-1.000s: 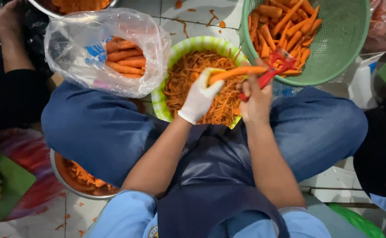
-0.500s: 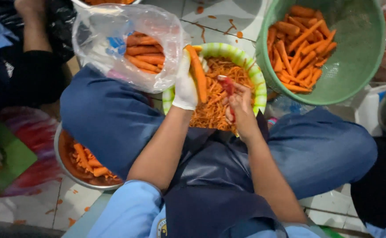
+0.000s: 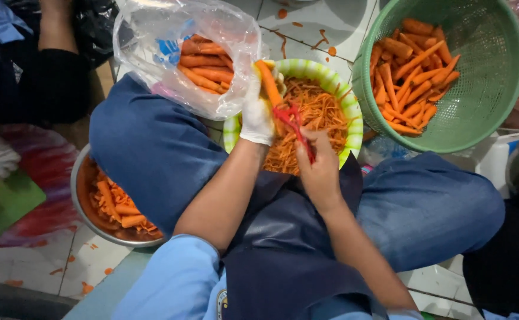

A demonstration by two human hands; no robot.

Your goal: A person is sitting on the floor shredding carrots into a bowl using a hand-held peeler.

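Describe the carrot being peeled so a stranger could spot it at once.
Find the green-rimmed bowl of carrot shreds between the knees. Above it, the gloved left hand holds one carrot against the red peeler. It is the only carrot held; the others lie in containers.

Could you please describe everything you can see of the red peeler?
The peeler is red and slim, plastic by its look, with a forked head. The bare right hand grips its handle; the head rests against the carrot that the gloved left hand holds upright over the green bowl of shreds.
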